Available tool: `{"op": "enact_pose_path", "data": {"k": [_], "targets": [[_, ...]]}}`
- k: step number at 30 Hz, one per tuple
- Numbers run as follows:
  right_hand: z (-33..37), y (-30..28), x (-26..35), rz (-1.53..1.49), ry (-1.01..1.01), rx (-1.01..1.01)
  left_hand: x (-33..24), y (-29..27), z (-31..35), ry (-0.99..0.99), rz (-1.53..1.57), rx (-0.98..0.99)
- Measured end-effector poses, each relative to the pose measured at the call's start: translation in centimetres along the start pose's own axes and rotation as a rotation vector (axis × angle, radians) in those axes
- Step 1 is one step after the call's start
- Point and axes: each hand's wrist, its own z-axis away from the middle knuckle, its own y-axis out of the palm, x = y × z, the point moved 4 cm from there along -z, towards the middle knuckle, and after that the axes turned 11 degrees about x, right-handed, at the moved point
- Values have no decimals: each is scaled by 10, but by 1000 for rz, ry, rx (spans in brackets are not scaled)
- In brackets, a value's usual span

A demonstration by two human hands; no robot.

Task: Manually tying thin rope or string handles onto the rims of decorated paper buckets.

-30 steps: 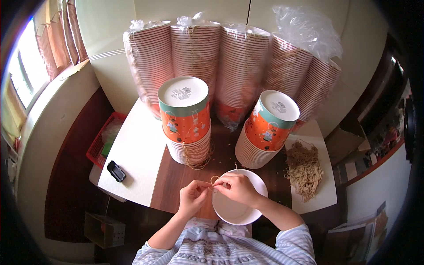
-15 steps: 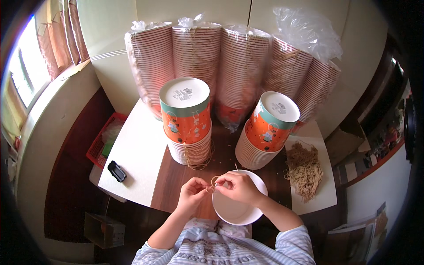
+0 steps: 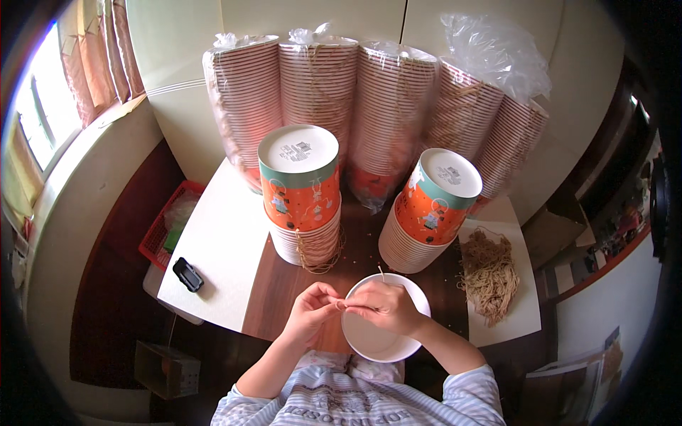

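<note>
Shirt (image 3: pixel 355 408) with pale blue stripes fills the nearest edge at 6 o'clock from the hands, dark capital lettering across its chest. Left hand (image 3: pixel 311 310) and right hand (image 3: pixel 383 307) meet at the clock's centre, fingers curled and thumbs closed in a fingertip pinch on a bit of tan twine (image 3: pixel 341 305), mostly hidden. At 4 o'clock, partly beneath the right hand, a white bowl (image 3: pixel 383 344) shows its white inside. Near 3 o'clock lies a tangled twine bundle (image 3: pixel 490 277); at 9 o'clock, a small black case (image 3: pixel 187 275). Farther off, at 11 and 1 o'clock, stand a left cup stack (image 3: pixel 302 202) and a right cup stack (image 3: pixel 433 213), both upside down: white bases with small grey print, teal bands, orange sides with cartoon figures. Twine loops (image 3: pixel 317 252) drape the left one. At 10 o'clock, a red basket (image 3: pixel 151 240) holds clear plastic and something green. Farthest, from 11 to past 1, tall cup stacks in clear plastic bags (image 3: pixel 393 117) line the back.
</note>
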Motion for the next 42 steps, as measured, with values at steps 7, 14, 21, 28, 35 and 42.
{"op": "enact_pose_path", "data": {"k": [7,14,21,28,35,42], "targets": [[0,0,-1,37,6,-22,-4,4,0,42,-217,-40],[2,1,-4,-71,165,81,-13,4,3,65,-355,-21],[7,9,-11,-280,269,184,-21,10,5,60,-449,15],[10,8,-14,-512,347,213,-22,11,7,6,-460,83],[11,9,-13,-489,327,214,-12,9,9,-93,-655,124],[12,9,-13,-508,337,221,-10,13,8,-70,-693,56]]}}
